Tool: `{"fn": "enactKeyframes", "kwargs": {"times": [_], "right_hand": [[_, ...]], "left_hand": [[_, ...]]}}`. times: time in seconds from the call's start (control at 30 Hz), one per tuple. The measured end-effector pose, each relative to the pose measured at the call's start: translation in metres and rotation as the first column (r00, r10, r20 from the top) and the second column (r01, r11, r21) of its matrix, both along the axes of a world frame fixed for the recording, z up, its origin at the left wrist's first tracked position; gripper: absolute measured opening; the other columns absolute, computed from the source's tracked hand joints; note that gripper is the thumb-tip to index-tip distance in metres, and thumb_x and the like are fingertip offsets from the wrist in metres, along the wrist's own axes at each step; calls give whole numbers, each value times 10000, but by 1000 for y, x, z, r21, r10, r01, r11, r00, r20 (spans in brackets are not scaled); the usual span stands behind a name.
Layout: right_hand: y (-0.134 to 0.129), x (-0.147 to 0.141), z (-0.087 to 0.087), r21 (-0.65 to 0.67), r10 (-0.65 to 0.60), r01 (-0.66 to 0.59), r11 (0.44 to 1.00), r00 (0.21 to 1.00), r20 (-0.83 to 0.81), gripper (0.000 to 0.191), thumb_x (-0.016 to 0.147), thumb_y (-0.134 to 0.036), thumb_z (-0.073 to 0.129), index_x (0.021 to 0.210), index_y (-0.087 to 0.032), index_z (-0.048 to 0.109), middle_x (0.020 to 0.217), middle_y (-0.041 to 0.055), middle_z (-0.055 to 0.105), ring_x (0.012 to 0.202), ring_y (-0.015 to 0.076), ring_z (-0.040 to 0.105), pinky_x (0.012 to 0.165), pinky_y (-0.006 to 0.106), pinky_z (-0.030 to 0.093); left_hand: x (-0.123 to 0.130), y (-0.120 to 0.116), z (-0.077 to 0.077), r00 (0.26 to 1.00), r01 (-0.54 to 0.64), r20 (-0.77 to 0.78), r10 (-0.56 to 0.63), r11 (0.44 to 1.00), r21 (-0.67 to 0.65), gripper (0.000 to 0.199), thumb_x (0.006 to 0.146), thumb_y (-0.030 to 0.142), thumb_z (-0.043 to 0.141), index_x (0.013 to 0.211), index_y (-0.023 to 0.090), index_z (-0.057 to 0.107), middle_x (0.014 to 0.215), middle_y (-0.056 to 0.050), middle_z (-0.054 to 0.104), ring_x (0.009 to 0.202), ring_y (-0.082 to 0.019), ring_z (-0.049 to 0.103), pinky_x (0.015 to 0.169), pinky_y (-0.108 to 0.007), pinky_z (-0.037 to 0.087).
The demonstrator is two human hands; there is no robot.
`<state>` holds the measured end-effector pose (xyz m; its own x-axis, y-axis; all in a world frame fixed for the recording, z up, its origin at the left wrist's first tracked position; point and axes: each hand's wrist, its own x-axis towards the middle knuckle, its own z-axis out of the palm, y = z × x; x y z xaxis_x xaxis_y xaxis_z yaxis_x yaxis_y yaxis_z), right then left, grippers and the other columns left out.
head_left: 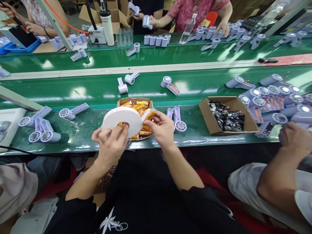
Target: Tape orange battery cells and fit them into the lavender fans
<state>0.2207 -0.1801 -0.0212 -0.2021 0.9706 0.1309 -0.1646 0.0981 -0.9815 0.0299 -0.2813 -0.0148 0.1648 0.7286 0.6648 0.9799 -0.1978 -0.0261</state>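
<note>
My left hand [110, 139] grips a wide roll of white tape [122, 118], with fingers pushed into its core. At the roll's right edge, my right hand [161, 125] pinches an orange battery cell [151, 113] against the tape's loose end. Below both hands stands a small cardboard box [118, 103] of orange battery cells [145, 129], partly covered by the roll. Just right of my right hand lie lavender fan housings with handles [179, 125]. How much tape touches the cell is hidden by my fingers.
A cardboard box of black circuit boards [227, 113] sits right, beside many piled fan housings [275, 92]. A co-worker's hand [296, 138] is at the far right. More housings [45, 135] lie left. Beyond runs a green conveyor [97, 86] with people across it.
</note>
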Motion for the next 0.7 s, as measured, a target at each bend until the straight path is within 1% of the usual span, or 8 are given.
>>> {"fn": "enactKeyframes", "kwargs": {"times": [0.1,0.2,0.3,0.37,0.43,0.5,0.57,0.7], "right_hand": [[-8,-12,-22,-91,-138,127,988,981,-135,665,903,-706,764,1366,-231,711,1274,145,825,1242,313,788,1088,480,669],[23,24,-17,-78,-166,156,985,973,-158,606,897,-691,786,1327,-269,722,1325,119,801,1264,306,776,1048,445,688],[64,87,-2,30,-380,394,919,902,-207,565,977,-654,720,1453,-356,658,1474,57,726,1389,264,709,1101,404,658],[72,119,0,51,-371,392,919,899,-234,593,963,-580,785,1511,-431,613,1439,20,745,1341,235,740,1077,370,663],[60,138,-7,49,-291,310,949,927,-238,631,919,-504,868,1499,-466,622,1299,1,808,1202,218,806,1014,349,686],[40,147,-21,39,-230,244,969,949,-215,646,909,-462,896,1497,-455,629,1147,5,852,1072,233,848,961,388,711],[24,150,-34,18,-215,223,975,957,-192,661,912,-451,898,1511,-411,623,1044,29,871,999,274,865,926,463,724],[22,142,-39,-77,-215,202,976,944,-252,648,800,-451,991,1367,-319,707,976,69,880,929,319,872,913,514,722]], "left_hand": [[31,-19,-12,997,12,79,-14,999,30,476,942,424,816,1362,210,748,1004,-123,745,1009,-315,521,952,-526,385],[34,-50,-20,973,189,167,-159,966,-179,361,938,413,791,1261,251,778,968,-93,743,986,-296,557,908,-484,389],[-23,-68,-32,986,52,165,-1,951,-305,344,943,395,750,1255,256,782,1041,-115,768,1061,-330,574,975,-524,411],[-83,-66,-41,962,-156,148,229,907,-391,404,933,435,736,1280,231,779,1135,-147,775,1121,-368,571,1004,-555,434],[-134,-53,-45,947,-130,187,261,844,-520,536,918,529,727,1358,224,746,1277,-158,759,1201,-391,580,1046,-562,465],[-157,-26,-41,946,-57,245,214,851,-523,569,949,581,691,1403,238,713,1370,-144,737,1278,-381,589,1111,-545,474],[-146,23,-30,952,-2,273,138,895,-447,490,1020,568,624,1389,257,708,1366,-114,748,1290,-340,613,1155,-505,470],[-67,187,-6,986,73,169,9,876,-476,459,1093,494,495,1409,236,704,1374,-117,752,1277,-311,634,1148,-459,478]]}}
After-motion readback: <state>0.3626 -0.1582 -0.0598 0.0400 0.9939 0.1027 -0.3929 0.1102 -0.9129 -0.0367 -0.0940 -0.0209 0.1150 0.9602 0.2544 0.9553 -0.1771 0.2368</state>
